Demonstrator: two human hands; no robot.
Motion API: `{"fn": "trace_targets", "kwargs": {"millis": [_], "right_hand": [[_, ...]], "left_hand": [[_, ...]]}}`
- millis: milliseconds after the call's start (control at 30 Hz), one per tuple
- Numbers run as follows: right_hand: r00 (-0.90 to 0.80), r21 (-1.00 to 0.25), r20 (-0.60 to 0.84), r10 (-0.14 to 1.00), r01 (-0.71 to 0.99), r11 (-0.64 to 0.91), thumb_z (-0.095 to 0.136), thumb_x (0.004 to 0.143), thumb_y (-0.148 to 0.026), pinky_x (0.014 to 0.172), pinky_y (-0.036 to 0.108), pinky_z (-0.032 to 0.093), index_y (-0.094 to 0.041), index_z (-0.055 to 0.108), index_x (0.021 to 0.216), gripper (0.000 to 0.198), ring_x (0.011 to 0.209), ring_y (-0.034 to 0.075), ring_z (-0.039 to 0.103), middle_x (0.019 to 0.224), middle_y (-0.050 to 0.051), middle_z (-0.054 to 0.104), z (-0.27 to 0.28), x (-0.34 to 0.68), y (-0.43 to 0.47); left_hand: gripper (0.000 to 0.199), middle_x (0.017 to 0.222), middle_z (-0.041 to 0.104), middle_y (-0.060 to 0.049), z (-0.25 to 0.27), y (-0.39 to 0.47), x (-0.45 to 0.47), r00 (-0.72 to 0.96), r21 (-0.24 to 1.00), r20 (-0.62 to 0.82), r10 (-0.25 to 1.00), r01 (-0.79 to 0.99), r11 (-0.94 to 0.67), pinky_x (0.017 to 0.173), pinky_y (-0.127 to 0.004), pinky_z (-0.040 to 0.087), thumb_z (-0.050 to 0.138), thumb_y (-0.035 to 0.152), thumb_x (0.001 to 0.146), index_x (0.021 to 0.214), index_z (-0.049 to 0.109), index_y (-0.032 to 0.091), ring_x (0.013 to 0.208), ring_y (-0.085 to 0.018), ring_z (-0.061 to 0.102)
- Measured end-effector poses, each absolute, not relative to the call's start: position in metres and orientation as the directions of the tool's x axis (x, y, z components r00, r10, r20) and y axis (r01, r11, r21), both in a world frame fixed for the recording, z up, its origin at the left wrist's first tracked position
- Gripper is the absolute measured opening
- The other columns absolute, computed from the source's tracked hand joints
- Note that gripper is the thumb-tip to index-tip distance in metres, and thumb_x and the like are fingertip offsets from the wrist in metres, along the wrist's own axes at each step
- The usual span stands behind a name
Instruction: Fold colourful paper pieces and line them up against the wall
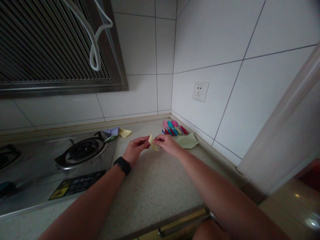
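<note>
A small folded piece of pale yellow paper point(152, 141) is held up between both hands, just above the speckled countertop point(155, 186). My left hand point(135, 149), with a dark watch on its wrist, pinches the paper's left side. From the right, my right hand point(167, 142) grips its other edge between thumb and fingers. Behind my right hand lies a pale green sheet of paper point(188, 141). Beyond it, several small folded paper pieces point(173, 128) in pink, teal, red and purple sit in rows by the corner.
On the left is a gas stove point(82, 148) with purple, green and yellow papers point(123, 132) at its back right edge. A range hood point(62, 85) with a looped white cable point(94, 55) hangs above. A socket point(200, 91) is on the right tiled wall.
</note>
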State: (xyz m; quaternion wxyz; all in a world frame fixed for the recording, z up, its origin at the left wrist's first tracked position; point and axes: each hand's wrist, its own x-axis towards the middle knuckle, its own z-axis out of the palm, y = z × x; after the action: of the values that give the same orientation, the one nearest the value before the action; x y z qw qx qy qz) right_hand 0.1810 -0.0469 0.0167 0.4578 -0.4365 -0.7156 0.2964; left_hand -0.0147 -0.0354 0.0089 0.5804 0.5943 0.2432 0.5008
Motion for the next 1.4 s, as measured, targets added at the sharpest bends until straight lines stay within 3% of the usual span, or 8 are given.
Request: {"fn": "trace_targets", "kwargs": {"millis": [300, 567, 833, 967, 1233, 1400], "right_hand": [[-0.182, -0.884, 0.337, 0.924, 0.275, 0.377, 0.066, 0.079, -0.043, 0.063, 0.024, 0.042, -0.013, 0.071, 0.088, 0.031, 0.069, 0.013, 0.058, 0.079, 0.005, 0.069, 0.018, 0.181, -0.052], [-0.219, -0.903, 0.297, 0.930, 0.253, 0.348, 0.066, 0.079, -0.038, 0.061, 0.024, 0.041, -0.014, 0.071, 0.087, 0.026, 0.062, 0.011, 0.052, 0.073, 0.002, 0.066, 0.026, 0.183, -0.058], [-0.268, -0.923, 0.241, 0.933, 0.235, 0.306, 0.067, 0.080, -0.038, 0.058, 0.023, 0.039, -0.014, 0.069, 0.089, 0.026, 0.062, 0.010, 0.052, 0.078, 0.003, 0.066, 0.025, 0.184, -0.061], [-0.290, -0.910, 0.228, 0.930, 0.276, 0.309, 0.064, 0.084, -0.038, 0.058, 0.022, 0.039, -0.014, 0.067, 0.088, 0.024, 0.062, 0.010, 0.052, 0.077, 0.002, 0.065, 0.027, 0.182, -0.063], [-0.350, -0.873, 0.242, 0.905, 0.328, 0.360, 0.060, 0.086, -0.024, 0.064, 0.023, 0.039, -0.014, 0.068, 0.090, 0.013, 0.068, 0.012, 0.053, 0.076, 0.001, 0.064, 0.033, 0.180, -0.067], [-0.412, -0.884, 0.233, 0.881, 0.289, 0.368, 0.060, 0.086, -0.025, 0.062, 0.023, 0.039, -0.015, 0.069, 0.095, 0.017, 0.065, 0.011, 0.051, 0.077, 0.001, 0.063, 0.028, 0.182, -0.065]], "left_hand": [[0.035, 0.102, 0.071, -0.007, 0.009, -0.037, -0.013, 0.428, 0.945, 0.306, 0.850, -0.246, -0.217, 0.085, -0.034, 0.052, 0.075, 0.032, 0.073, 0.105, 0.071, 0.017, 0.086, -0.016, 0.065], [0.030, 0.104, 0.070, -0.008, 0.015, -0.042, -0.012, 0.492, 0.948, 0.274, 0.827, -0.281, -0.147, 0.082, -0.031, 0.052, 0.071, 0.034, 0.079, 0.103, 0.071, 0.016, 0.085, -0.015, 0.064], [0.030, 0.098, 0.070, -0.007, 0.015, -0.044, -0.011, 0.417, 0.952, 0.301, 0.858, -0.187, -0.243, 0.079, -0.034, 0.054, 0.069, 0.036, 0.080, 0.102, 0.068, 0.016, 0.082, -0.016, 0.064], [0.025, 0.091, 0.070, -0.005, 0.013, -0.042, -0.013, 0.412, 0.939, 0.343, 0.844, -0.119, -0.323, 0.075, -0.030, 0.053, 0.069, 0.033, 0.080, 0.098, 0.066, 0.016, 0.076, -0.014, 0.064], [0.022, 0.085, 0.071, -0.004, 0.014, -0.040, -0.016, 0.498, 0.952, 0.296, 0.815, -0.084, -0.294, 0.075, -0.031, 0.053, 0.071, 0.031, 0.077, 0.092, 0.065, 0.016, 0.076, -0.016, 0.066], [0.018, 0.079, 0.070, -0.003, 0.019, -0.044, -0.016, 0.520, 0.956, 0.280, 0.807, -0.072, -0.286, 0.072, -0.029, 0.052, 0.072, 0.030, 0.076, 0.085, 0.066, 0.015, 0.072, -0.015, 0.065]]}}
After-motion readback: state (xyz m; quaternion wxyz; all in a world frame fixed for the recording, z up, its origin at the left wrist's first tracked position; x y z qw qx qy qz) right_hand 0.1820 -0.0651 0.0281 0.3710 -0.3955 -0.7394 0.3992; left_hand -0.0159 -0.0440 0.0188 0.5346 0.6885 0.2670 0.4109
